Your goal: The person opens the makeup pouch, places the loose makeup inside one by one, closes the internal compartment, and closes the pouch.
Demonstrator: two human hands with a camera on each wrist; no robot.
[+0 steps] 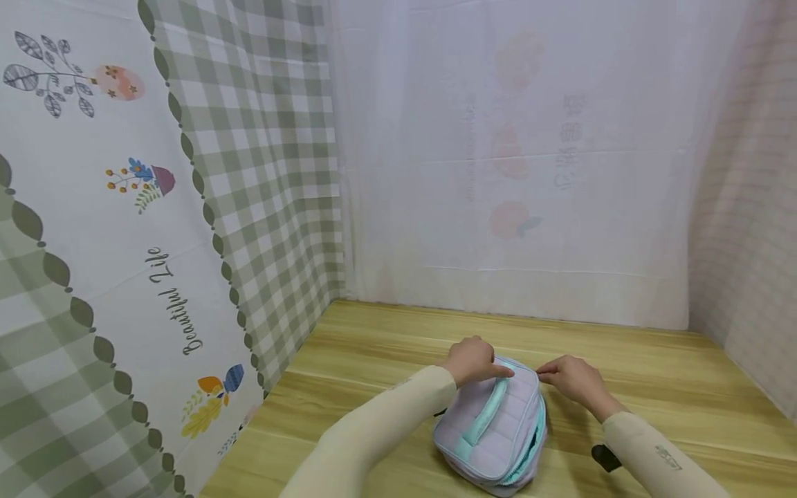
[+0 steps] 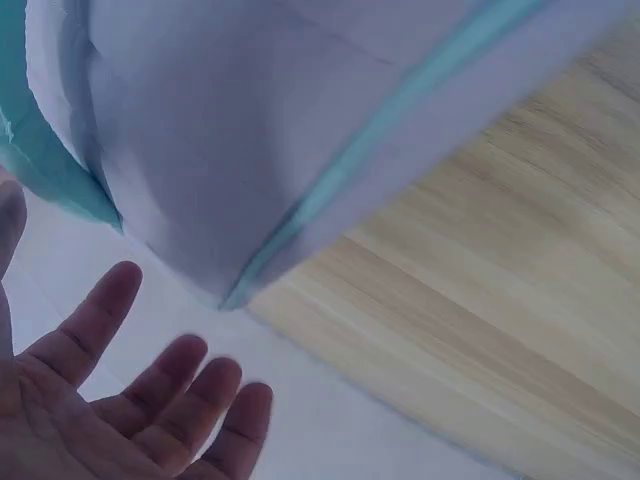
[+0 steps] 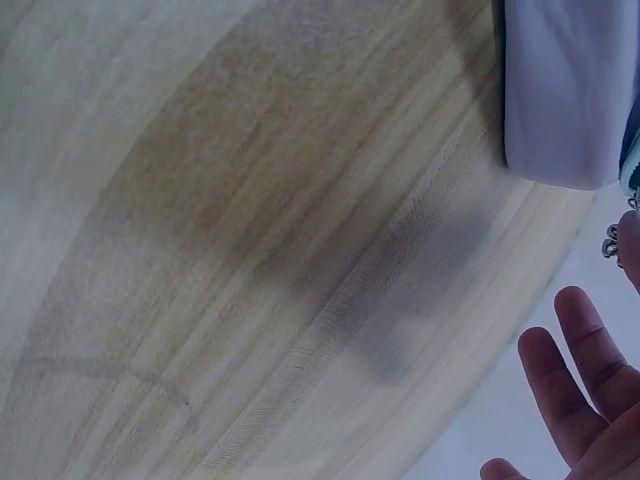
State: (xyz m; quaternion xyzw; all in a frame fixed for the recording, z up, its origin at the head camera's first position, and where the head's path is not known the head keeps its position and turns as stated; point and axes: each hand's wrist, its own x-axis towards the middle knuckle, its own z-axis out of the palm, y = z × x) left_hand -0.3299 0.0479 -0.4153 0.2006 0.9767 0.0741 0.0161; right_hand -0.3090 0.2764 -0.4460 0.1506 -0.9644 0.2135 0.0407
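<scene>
A lavender quilted lunch bag with mint-green trim lies on the wooden table, its mint handle on top. Its zipper gapes along the near right side. My left hand is at the bag's far left corner, thumb on the top by the handle's far end. In the left wrist view that hand's fingers are loosely spread, apart from the fabric. At the far right corner my right hand pinches a zipper pull, with metal links showing beside the fingertips in the right wrist view.
The wooden table extends around the bag. A green checked cloth with printed plants hangs on the left. White sheeting closes off the back, and another pale curtain hangs on the right.
</scene>
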